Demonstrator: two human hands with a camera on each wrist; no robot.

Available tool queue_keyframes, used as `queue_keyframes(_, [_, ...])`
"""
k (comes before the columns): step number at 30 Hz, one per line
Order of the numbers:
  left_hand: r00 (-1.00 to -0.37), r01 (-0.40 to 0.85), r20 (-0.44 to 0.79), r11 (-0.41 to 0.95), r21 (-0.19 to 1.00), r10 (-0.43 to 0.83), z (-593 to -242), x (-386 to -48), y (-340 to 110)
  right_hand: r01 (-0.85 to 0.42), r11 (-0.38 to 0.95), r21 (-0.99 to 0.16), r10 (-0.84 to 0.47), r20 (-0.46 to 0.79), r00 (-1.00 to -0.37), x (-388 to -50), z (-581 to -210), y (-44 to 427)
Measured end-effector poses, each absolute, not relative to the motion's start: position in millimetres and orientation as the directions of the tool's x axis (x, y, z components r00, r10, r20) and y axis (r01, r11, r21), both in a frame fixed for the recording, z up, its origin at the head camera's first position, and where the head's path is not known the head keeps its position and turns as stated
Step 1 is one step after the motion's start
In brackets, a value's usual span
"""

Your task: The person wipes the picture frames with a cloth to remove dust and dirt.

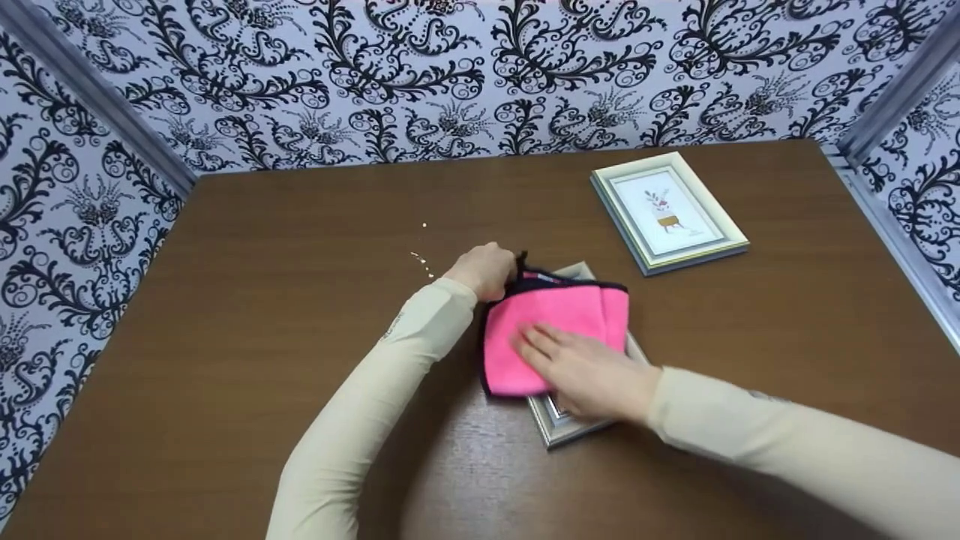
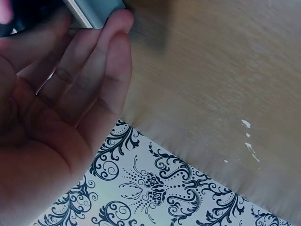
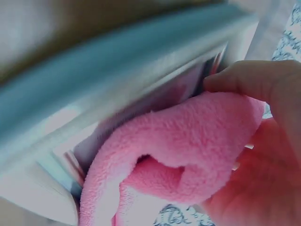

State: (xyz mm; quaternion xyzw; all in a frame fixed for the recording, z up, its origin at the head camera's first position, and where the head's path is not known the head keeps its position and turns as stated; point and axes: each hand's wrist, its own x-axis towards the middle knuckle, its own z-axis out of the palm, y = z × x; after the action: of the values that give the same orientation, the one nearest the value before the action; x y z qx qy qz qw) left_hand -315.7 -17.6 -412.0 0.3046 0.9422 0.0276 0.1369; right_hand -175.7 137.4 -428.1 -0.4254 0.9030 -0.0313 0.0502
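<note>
A folded pink cloth (image 1: 555,311) with dark edging covers most of a silvery picture frame (image 1: 581,427) in the head view. My right hand (image 1: 592,371) lies over the cloth, its fingers blurred. In the right wrist view, the thumb and fingers hold the fluffy cloth (image 3: 202,127) against the front of the frame (image 3: 122,77). At the frame's far left corner, my left hand (image 1: 484,270) grips the edge, partly behind the cloth. The left wrist view has its curled fingers (image 2: 117,52) at the frame's grey side (image 2: 101,9).
A second picture frame (image 1: 727,244), cream-rimmed with a plant drawing, lies toward the back right of the brown table (image 1: 262,300). Small white marks (image 1: 422,261) show left of the hands. Patterned panels (image 1: 450,90) stand along the back and sides.
</note>
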Motion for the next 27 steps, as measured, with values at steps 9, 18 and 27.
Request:
queue_keyframes(9, [-0.782,0.561,-0.219,0.812,0.158,0.583,-414.5,-313.7,-16.8,-0.784,0.613,-0.096,-0.79,-0.056,-0.611,-187.5,-426.8,135.4])
queue_keyframes(18, [-0.779,0.557,-0.229,0.812,0.174,0.584,-413.9,-314.0,-18.4,-0.896,0.443,-0.036,-0.894,0.054,-0.444,-139.2,-422.7,159.6])
queue_keyframes(27, [-0.787,0.543,-0.233,0.821,0.177,0.571,-411.5,-315.4,-19.6,-0.912,0.374,0.167,-0.927,0.085,-0.365,-100.2,-419.2,164.1])
